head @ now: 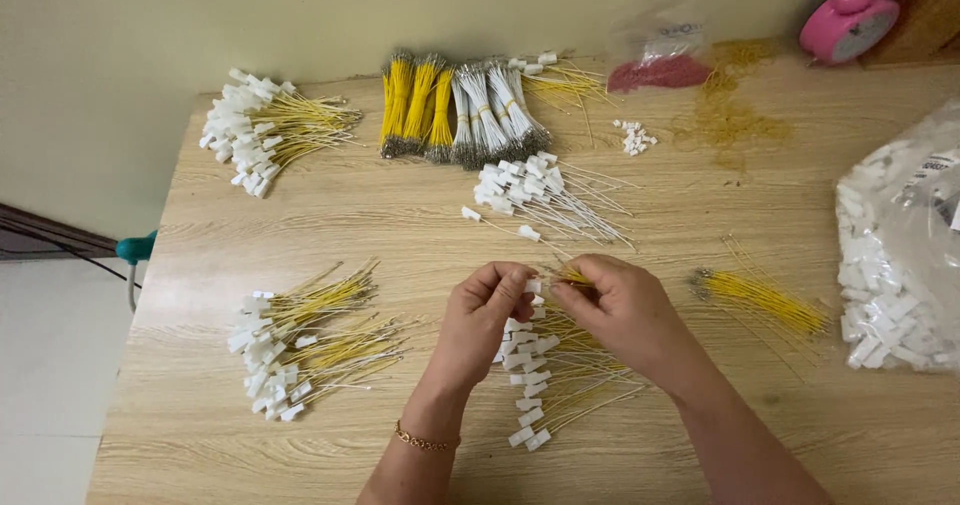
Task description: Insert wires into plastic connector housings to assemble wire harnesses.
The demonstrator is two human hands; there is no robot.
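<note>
A light wooden table (330,215) fills most of the view, its far edge against a pale wall. At the right edge lies a clear plastic bag of white connector housings (895,255), the bulkiest item on it. Along the back sit tied bundles of yellow and white wires (460,110), with a small bag of red pieces (660,65) and a pink alarm clock (852,15) further right. At the far left corner lies a pile of yellow wires with white connectors (265,125), and a second such pile (300,340) lies nearer on the left. Behind the hands is a pile of white wires with white connectors (545,195), and to the right a loose bunch of bare yellow wires (765,300). In the middle, directly under the hands, a fan of finished yellow wires with white connectors (555,370) spreads toward the near edge. The left hand (480,320), with a thin gold bracelet (425,441) on its wrist, pinches a small white connector (534,287) between thumb and fingertips. The right hand (620,310) grips a yellow wire end (572,277) between thumb and forefinger, just beside that connector; whether the two touch cannot be told.
</note>
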